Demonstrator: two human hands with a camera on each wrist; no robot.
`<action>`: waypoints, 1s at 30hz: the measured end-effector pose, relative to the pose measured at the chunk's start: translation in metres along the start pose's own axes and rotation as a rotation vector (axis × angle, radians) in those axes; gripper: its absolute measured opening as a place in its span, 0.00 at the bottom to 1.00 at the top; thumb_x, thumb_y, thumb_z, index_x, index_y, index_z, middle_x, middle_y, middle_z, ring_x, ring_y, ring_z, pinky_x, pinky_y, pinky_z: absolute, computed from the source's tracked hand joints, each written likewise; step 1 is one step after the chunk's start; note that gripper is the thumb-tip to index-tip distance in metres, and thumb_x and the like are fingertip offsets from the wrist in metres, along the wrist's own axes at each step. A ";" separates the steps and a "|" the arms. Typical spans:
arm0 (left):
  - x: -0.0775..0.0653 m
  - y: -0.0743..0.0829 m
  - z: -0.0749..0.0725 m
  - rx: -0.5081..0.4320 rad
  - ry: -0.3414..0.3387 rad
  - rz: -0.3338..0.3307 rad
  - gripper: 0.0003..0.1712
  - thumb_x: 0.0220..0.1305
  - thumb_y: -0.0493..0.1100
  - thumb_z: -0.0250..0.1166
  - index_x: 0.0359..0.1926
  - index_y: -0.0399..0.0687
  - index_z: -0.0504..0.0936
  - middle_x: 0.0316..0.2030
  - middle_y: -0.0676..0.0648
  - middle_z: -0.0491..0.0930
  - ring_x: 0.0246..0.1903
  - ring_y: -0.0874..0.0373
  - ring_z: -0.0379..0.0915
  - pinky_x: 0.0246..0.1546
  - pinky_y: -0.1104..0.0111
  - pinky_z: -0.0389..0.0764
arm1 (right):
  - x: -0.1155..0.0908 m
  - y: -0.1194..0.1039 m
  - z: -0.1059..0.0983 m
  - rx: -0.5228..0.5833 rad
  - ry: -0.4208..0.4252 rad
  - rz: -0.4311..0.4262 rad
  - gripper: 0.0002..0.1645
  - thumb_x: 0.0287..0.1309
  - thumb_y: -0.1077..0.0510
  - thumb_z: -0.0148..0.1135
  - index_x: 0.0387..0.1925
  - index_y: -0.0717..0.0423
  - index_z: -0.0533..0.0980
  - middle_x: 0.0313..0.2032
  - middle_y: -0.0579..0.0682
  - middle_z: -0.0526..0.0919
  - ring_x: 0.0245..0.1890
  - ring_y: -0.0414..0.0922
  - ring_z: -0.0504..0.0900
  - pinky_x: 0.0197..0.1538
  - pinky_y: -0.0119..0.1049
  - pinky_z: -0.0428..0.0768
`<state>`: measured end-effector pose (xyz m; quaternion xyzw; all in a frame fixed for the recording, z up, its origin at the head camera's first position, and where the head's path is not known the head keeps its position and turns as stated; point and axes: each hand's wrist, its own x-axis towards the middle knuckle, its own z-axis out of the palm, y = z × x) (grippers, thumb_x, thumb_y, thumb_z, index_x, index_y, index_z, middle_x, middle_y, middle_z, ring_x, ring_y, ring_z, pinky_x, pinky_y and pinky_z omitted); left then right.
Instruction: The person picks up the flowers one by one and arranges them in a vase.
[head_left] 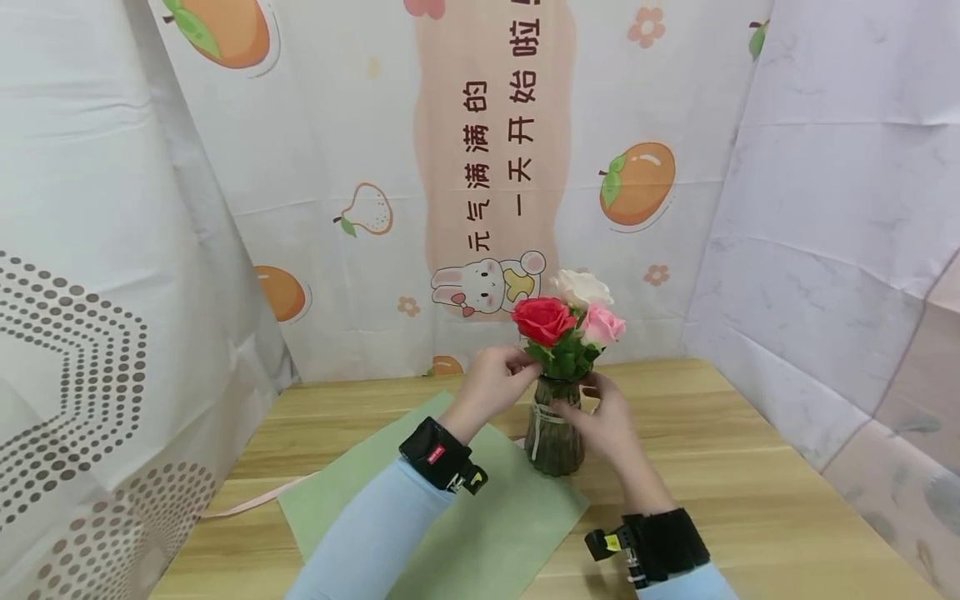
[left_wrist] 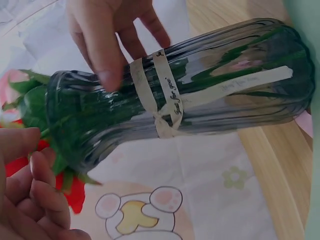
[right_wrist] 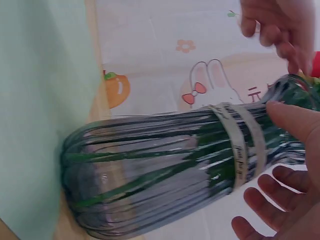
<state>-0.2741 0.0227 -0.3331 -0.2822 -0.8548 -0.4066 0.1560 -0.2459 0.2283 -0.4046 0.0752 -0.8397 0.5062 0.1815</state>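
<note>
A ribbed, clear grey glass vase [head_left: 556,437] stands upright, with a pale printed ribbon [left_wrist: 165,90] tied round it. Green stems [right_wrist: 145,177] show through the glass. Above its mouth are a red rose [head_left: 543,321], a pink rose [head_left: 602,324] and a white rose [head_left: 581,288]. My left hand [head_left: 495,383] is at the rim, its thumb and forefinger pinching among the leaves under the red rose. My right hand [head_left: 606,417] holds the vase's neck from the right, thumb on the front glass; its lower fingers hang off the glass.
A light green sheet of paper [head_left: 480,500] lies on the wooden table [head_left: 675,400], left of and partly under the vase. A pink ribbon [head_left: 258,500] emerges from beneath the sheet. A printed cloth [head_left: 360,292] hangs behind, with further cloths at both sides.
</note>
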 end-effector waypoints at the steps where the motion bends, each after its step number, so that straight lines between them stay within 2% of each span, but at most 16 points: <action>1: -0.003 -0.001 -0.002 -0.014 0.022 0.008 0.07 0.69 0.45 0.67 0.39 0.49 0.89 0.25 0.58 0.80 0.26 0.63 0.72 0.26 0.70 0.72 | 0.000 -0.001 -0.003 0.017 0.018 -0.016 0.45 0.60 0.50 0.74 0.69 0.67 0.65 0.63 0.66 0.72 0.61 0.65 0.72 0.58 0.63 0.73; 4: -0.012 -0.005 -0.008 -0.045 0.095 0.050 0.05 0.69 0.44 0.68 0.39 0.49 0.88 0.24 0.57 0.78 0.26 0.62 0.72 0.26 0.69 0.72 | -0.001 -0.004 -0.011 0.050 0.130 -0.081 0.46 0.58 0.49 0.75 0.69 0.65 0.65 0.62 0.64 0.73 0.59 0.61 0.73 0.57 0.59 0.72; 8: -0.024 -0.010 -0.019 -0.045 0.199 0.153 0.04 0.69 0.42 0.68 0.40 0.48 0.87 0.25 0.57 0.77 0.25 0.62 0.71 0.26 0.69 0.73 | -0.003 -0.007 -0.020 0.076 0.348 -0.209 0.42 0.52 0.56 0.80 0.64 0.65 0.70 0.55 0.60 0.76 0.53 0.52 0.75 0.54 0.46 0.70; 11: -0.033 -0.013 -0.027 -0.028 0.261 0.227 0.04 0.69 0.41 0.68 0.39 0.46 0.87 0.27 0.56 0.78 0.26 0.63 0.71 0.28 0.69 0.76 | -0.005 -0.013 -0.025 0.085 0.478 -0.323 0.40 0.46 0.62 0.82 0.58 0.68 0.71 0.49 0.58 0.77 0.49 0.48 0.75 0.52 0.38 0.69; 13: -0.040 -0.015 -0.033 -0.010 0.297 0.268 0.03 0.68 0.41 0.69 0.38 0.46 0.86 0.28 0.56 0.78 0.28 0.63 0.71 0.29 0.68 0.77 | -0.007 -0.019 -0.026 0.089 0.541 -0.409 0.38 0.43 0.64 0.82 0.54 0.71 0.70 0.45 0.60 0.76 0.45 0.49 0.74 0.50 0.36 0.69; 15: -0.047 -0.017 -0.038 0.015 0.330 0.311 0.02 0.67 0.39 0.70 0.38 0.46 0.85 0.29 0.55 0.78 0.29 0.63 0.72 0.31 0.67 0.78 | -0.008 -0.027 -0.026 0.089 0.588 -0.505 0.35 0.45 0.61 0.80 0.48 0.75 0.70 0.41 0.63 0.74 0.41 0.53 0.72 0.48 0.35 0.68; 17: -0.054 -0.019 -0.043 0.048 0.359 0.345 0.03 0.65 0.38 0.71 0.38 0.46 0.84 0.32 0.54 0.79 0.31 0.61 0.73 0.32 0.66 0.78 | -0.009 -0.035 -0.025 0.070 0.630 -0.614 0.34 0.51 0.53 0.78 0.42 0.77 0.70 0.37 0.66 0.73 0.37 0.57 0.71 0.47 0.35 0.68; 21: -0.069 -0.023 -0.051 0.128 0.406 0.376 0.07 0.62 0.38 0.73 0.39 0.45 0.84 0.33 0.52 0.78 0.34 0.57 0.74 0.36 0.64 0.76 | -0.011 -0.051 -0.017 -0.003 0.653 -0.800 0.40 0.61 0.37 0.69 0.35 0.76 0.72 0.32 0.67 0.74 0.33 0.59 0.72 0.45 0.34 0.68; 23: -0.077 -0.026 -0.054 0.160 0.408 0.365 0.09 0.61 0.40 0.74 0.40 0.45 0.83 0.34 0.50 0.78 0.37 0.56 0.75 0.40 0.61 0.76 | -0.013 -0.055 -0.012 -0.049 0.629 -0.851 0.39 0.63 0.36 0.67 0.36 0.74 0.73 0.33 0.65 0.76 0.34 0.58 0.74 0.45 0.33 0.69; 27: -0.092 -0.031 -0.057 0.192 0.389 0.348 0.13 0.61 0.40 0.74 0.45 0.44 0.83 0.42 0.48 0.80 0.45 0.53 0.77 0.48 0.55 0.74 | -0.018 -0.055 0.001 -0.106 0.495 -0.863 0.35 0.65 0.37 0.66 0.44 0.70 0.76 0.41 0.62 0.80 0.42 0.56 0.77 0.51 0.35 0.72; 29: -0.098 -0.034 -0.057 0.200 0.382 0.342 0.16 0.60 0.41 0.75 0.48 0.44 0.83 0.46 0.47 0.80 0.48 0.52 0.77 0.51 0.52 0.73 | -0.021 -0.054 0.008 -0.134 0.415 -0.832 0.36 0.65 0.37 0.65 0.49 0.68 0.77 0.48 0.60 0.80 0.49 0.56 0.78 0.55 0.40 0.75; 30: -0.100 -0.036 -0.057 0.205 0.379 0.338 0.18 0.60 0.42 0.75 0.50 0.44 0.82 0.48 0.47 0.80 0.50 0.51 0.76 0.52 0.51 0.73 | -0.022 -0.054 0.011 -0.159 0.378 -0.812 0.37 0.66 0.35 0.63 0.52 0.67 0.77 0.51 0.59 0.80 0.52 0.56 0.78 0.56 0.46 0.76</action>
